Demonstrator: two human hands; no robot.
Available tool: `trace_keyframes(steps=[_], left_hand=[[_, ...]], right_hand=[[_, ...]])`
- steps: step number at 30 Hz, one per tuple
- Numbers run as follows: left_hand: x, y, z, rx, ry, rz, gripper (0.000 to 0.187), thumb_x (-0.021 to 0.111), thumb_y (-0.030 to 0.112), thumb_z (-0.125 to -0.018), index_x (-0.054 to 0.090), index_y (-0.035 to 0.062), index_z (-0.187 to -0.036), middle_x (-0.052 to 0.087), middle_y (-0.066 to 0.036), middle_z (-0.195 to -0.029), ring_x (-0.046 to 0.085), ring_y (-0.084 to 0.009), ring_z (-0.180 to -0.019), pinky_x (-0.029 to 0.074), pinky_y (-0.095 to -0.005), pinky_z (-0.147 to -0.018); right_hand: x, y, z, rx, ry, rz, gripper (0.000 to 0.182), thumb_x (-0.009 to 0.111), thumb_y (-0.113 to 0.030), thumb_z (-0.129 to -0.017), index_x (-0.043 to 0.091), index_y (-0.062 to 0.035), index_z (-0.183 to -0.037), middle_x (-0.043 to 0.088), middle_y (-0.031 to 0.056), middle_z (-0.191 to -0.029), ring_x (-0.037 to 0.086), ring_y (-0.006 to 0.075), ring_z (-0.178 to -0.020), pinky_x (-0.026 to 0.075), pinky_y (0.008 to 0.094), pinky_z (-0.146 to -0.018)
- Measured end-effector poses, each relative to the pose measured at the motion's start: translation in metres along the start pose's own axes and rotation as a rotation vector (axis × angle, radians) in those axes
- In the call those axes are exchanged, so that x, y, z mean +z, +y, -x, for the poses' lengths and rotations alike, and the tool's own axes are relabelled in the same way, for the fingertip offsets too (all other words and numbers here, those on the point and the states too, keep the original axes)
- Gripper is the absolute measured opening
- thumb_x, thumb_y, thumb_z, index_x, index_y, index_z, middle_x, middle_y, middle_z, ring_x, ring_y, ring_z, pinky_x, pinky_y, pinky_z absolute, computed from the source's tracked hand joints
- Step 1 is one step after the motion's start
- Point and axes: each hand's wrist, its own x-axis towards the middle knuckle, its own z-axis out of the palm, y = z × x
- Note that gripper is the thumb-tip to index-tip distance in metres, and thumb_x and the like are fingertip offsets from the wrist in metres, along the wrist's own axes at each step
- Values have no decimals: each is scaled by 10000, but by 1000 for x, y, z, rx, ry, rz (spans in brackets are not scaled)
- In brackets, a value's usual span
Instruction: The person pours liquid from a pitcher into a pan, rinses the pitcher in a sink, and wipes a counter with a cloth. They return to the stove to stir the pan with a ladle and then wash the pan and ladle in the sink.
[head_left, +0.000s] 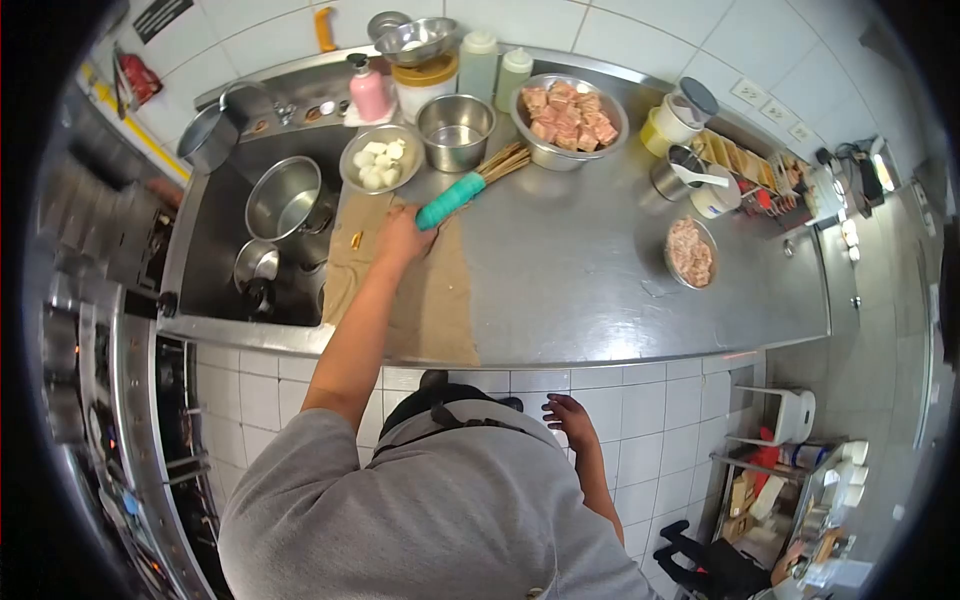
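Observation:
My left hand (404, 237) reaches over the counter and is closed at the lower end of a bamboo brush (451, 200), a bundle of thin sticks with a teal-wrapped handle. The sticks point up and to the right, towards a steel bowl of raw meat chunks (568, 118). Under that hand lies a brown cloth (436, 310). Just beyond it are a bowl of peeled white pieces (378, 165) and a bare steel pot (456, 135). Low in front of the counter, beside my body, hangs my right hand (570, 418), fingers apart and holding nothing.
On the left is a sink (215, 270) with steel pots (285, 198) in it. A bowl of minced meat (691, 252) stands towards the counter's right. Along the back are a pink pump bottle (369, 92) and squeeze bottles (478, 65). A stove (135, 400) is at far left.

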Motion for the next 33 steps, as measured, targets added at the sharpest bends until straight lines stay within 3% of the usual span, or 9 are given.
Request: trace_keyframes(steps=[2,6,11,13,15,17,21,28,33], left_hand=[[-8,11,2,-41,-232,-172,481,716,290,-753,601,13,-1129,610,-208,-1140,593,-380,-1054,487,-448,-885],[-12,41,15,-67,-230,-69,483,693,340,-770,589,-15,-1080,632,-219,-1068,624,-385,-965,502,-447,-829],[45,66,6,-449,-348,740,582,626,370,-880,444,-33,-1258,625,-242,-1050,643,-346,-951,493,-443,-788],[73,79,-1,-371,-285,852,635,604,368,-912,356,-14,-1354,608,-237,-1109,629,-346,-982,485,-434,-837],[107,73,-13,-62,-70,707,568,614,334,-911,431,-5,-1328,586,-237,-1165,592,-354,-1058,462,-421,-911],[98,72,-10,26,-117,623,494,622,302,-905,495,5,-1279,583,-227,-1177,569,-352,-1096,447,-418,-940],[24,28,23,385,-39,504,330,644,228,-894,626,92,-1193,554,-175,-1233,531,-315,-1132,467,-398,-918],[-56,-107,45,-113,168,95,245,668,98,-787,659,57,-1028,600,-140,-1019,573,-354,-1047,480,-423,-880],[-53,-148,23,-32,74,6,158,663,125,-768,639,46,-903,636,-148,-939,638,-329,-838,508,-428,-766]], right_hand=[[0,-9,3,-27,64,-33,418,584,-226,-923,525,-17,-1279,664,96,-1049,642,182,-850,508,289,-717],[-3,4,19,-36,229,-145,394,567,-209,-937,518,-21,-1279,663,98,-1040,644,187,-837,513,286,-693],[8,31,39,-8,289,-237,368,568,-213,-937,527,-34,-1256,653,92,-1023,641,177,-824,510,280,-672],[19,36,42,38,297,-252,346,569,-210,-944,528,-37,-1241,657,81,-993,639,178,-789,511,284,-652],[28,38,40,52,262,-242,364,572,-211,-939,522,-32,-1252,655,88,-1013,640,169,-816,514,273,-661],[36,42,40,22,239,-212,340,579,-223,-939,550,-27,-1215,662,92,-1008,638,165,-831,509,268,-689],[70,-6,56,-50,154,-60,292,581,-199,-943,580,-20,-1174,667,90,-1010,632,160,-853,503,268,-726],[147,-116,25,-529,20,171,480,647,-68,-885,491,-33,-1338,631,57,-1060,598,156,-892,489,298,-798],[223,-163,-39,-643,-167,597,638,661,-76,-869,375,-70,-1439,597,62,-1059,561,143,-886,485,286,-814]])
